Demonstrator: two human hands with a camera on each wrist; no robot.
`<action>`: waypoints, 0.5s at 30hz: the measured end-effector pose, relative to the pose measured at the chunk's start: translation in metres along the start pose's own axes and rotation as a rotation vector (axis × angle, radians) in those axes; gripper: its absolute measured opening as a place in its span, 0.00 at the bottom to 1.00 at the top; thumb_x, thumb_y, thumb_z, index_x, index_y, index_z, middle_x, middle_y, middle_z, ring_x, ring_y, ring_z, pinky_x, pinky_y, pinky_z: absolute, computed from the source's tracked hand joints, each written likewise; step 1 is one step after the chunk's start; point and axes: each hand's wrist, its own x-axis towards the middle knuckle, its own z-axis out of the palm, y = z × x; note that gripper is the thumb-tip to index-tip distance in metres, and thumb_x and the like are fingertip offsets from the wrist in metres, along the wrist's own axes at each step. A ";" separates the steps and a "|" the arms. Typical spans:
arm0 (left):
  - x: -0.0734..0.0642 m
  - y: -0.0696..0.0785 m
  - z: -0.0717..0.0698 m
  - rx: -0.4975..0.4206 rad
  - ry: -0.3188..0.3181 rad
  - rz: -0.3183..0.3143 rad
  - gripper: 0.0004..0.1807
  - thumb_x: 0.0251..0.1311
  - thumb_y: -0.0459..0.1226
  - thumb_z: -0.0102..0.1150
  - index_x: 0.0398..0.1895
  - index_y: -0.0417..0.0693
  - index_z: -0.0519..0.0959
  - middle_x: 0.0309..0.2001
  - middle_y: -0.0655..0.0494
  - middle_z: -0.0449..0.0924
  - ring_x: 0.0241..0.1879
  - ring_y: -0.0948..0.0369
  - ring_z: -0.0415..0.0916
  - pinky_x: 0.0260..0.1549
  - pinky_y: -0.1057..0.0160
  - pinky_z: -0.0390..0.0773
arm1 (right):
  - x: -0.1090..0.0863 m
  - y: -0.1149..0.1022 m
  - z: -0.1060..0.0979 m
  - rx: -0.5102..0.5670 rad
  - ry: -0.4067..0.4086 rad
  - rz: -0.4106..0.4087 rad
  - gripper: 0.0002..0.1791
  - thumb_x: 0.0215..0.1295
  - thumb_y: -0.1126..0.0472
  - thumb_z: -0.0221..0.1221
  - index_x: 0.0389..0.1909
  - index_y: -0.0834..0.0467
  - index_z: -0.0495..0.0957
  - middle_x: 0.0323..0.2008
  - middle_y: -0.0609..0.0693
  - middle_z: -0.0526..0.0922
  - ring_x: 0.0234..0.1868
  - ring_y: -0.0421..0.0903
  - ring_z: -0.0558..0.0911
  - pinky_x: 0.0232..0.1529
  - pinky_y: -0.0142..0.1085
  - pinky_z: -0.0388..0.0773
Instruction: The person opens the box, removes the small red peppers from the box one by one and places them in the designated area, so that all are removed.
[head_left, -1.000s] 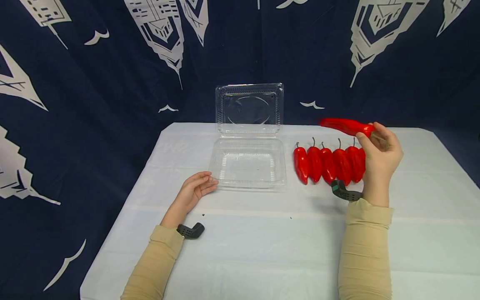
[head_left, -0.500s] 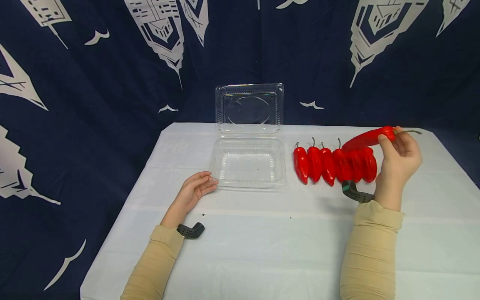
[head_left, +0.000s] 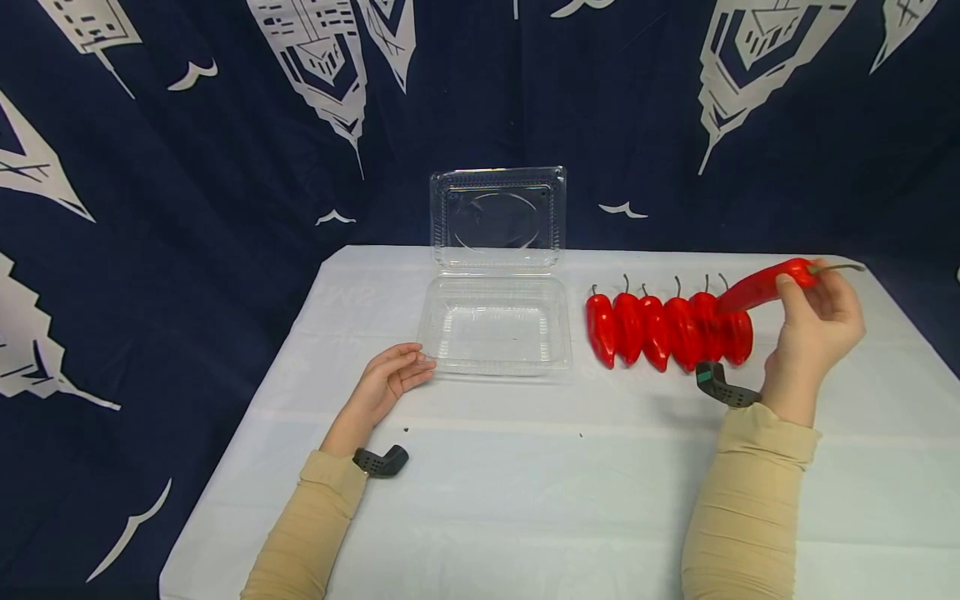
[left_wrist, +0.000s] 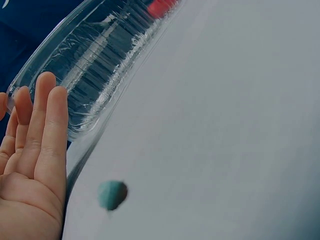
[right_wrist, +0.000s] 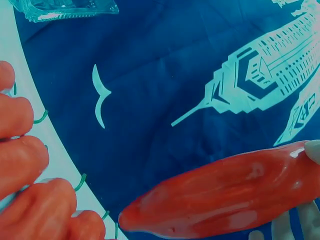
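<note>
My right hand (head_left: 823, 321) pinches a red chili pepper (head_left: 767, 285) near its stem end, thumb on the near side. The pepper's tip points left and overlaps the right end of a row of several red peppers (head_left: 653, 330). In the right wrist view the held pepper (right_wrist: 225, 195) stretches across the lower right, with only parts of the fingers showing. At the near left corner of a clear plastic clamshell box (head_left: 495, 363), my left hand (head_left: 390, 379) lies with relaxed fingers. Its fingertips overlap the box wall (left_wrist: 95, 65) in the left wrist view.
The box's lid (head_left: 498, 218) stands upright at the back. A white cloth covers the table (head_left: 525, 500), with a small dark speck (head_left: 407, 430) near the left wrist. Behind the table hangs a dark blue printed curtain (head_left: 525, 100).
My right hand has moved to the right with the pepper, whose tip has come from above the row's back to its right end. The left hand has stayed at the box corner.
</note>
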 end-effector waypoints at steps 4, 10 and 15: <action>0.000 0.000 -0.001 -0.001 0.001 0.000 0.10 0.69 0.26 0.39 0.49 0.32 0.67 0.35 0.52 0.79 0.41 0.57 0.81 0.48 0.58 0.79 | 0.001 -0.001 -0.003 -0.017 0.021 -0.002 0.22 0.44 0.71 0.72 0.44 0.62 0.81 0.50 0.54 0.77 0.50 0.48 0.78 0.56 0.32 0.74; 0.000 0.000 0.000 0.001 0.003 -0.001 0.10 0.69 0.26 0.39 0.50 0.30 0.66 0.35 0.52 0.79 0.41 0.57 0.81 0.48 0.58 0.79 | 0.002 -0.002 -0.008 -0.044 0.035 0.008 0.23 0.45 0.68 0.72 0.46 0.60 0.81 0.53 0.52 0.75 0.55 0.47 0.76 0.57 0.31 0.72; 0.000 0.000 0.000 0.002 0.007 -0.005 0.10 0.69 0.26 0.39 0.49 0.30 0.67 0.35 0.52 0.79 0.41 0.57 0.81 0.48 0.58 0.79 | 0.003 -0.003 -0.013 -0.033 0.054 0.015 0.23 0.46 0.70 0.71 0.46 0.60 0.80 0.53 0.51 0.75 0.55 0.45 0.73 0.58 0.29 0.71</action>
